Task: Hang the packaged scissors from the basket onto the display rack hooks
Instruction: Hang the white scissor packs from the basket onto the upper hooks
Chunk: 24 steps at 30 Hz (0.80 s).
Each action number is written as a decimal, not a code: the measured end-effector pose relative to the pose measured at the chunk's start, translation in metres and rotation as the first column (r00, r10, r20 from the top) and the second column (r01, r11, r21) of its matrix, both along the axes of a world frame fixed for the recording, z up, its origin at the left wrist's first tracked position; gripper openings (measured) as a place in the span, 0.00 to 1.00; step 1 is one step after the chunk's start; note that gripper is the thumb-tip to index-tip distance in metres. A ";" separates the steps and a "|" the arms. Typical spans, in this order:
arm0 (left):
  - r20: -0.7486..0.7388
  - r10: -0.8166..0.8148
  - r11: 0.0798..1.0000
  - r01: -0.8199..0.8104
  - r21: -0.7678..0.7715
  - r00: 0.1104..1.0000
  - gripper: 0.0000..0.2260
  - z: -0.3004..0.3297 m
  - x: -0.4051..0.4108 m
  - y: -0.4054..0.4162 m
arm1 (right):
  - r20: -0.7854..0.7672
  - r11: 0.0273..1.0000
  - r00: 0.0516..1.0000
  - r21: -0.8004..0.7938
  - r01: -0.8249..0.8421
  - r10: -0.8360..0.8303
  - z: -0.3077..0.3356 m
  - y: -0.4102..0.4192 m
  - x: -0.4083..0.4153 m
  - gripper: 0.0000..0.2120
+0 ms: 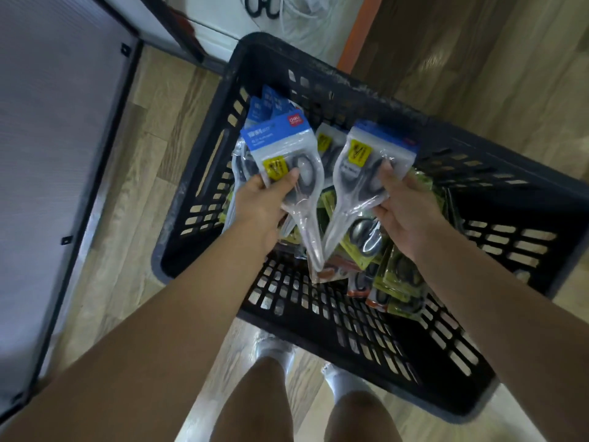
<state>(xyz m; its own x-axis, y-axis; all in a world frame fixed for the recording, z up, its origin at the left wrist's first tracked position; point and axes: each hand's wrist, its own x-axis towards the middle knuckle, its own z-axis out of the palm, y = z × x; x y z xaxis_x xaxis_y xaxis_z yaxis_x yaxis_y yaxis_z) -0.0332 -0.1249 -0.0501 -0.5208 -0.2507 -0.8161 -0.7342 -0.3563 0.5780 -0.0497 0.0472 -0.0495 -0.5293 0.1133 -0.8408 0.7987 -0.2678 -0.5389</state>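
Observation:
A black slatted plastic basket (376, 100) stands on the floor in front of me, holding several packaged scissors (395, 275) with yellow and blue header cards. My left hand (261, 202) grips one clear pack of scissors with a blue header (283, 148) above the basket. My right hand (401, 202) holds a second pack of the same kind (363, 167). The two packs point blade tips down and nearly meet over the basket's middle. More blue-header packs (271, 103) lean in the basket's far left corner. No rack hooks are in view.
A grey panel with a dark frame (57, 173) runs along the left. Wooden floor (149, 173) surrounds the basket. My legs and pale shoes (274, 349) stand just before the basket's near wall. Loose black scissors (264, 4) and white cords lie at the top.

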 end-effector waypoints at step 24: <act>-0.723 0.169 0.868 -0.448 -0.213 0.670 0.01 0.640 0.023 -0.123 | -0.789 0.809 0.506 -0.018 -0.588 0.350 0.653 -0.145 -0.049 0.09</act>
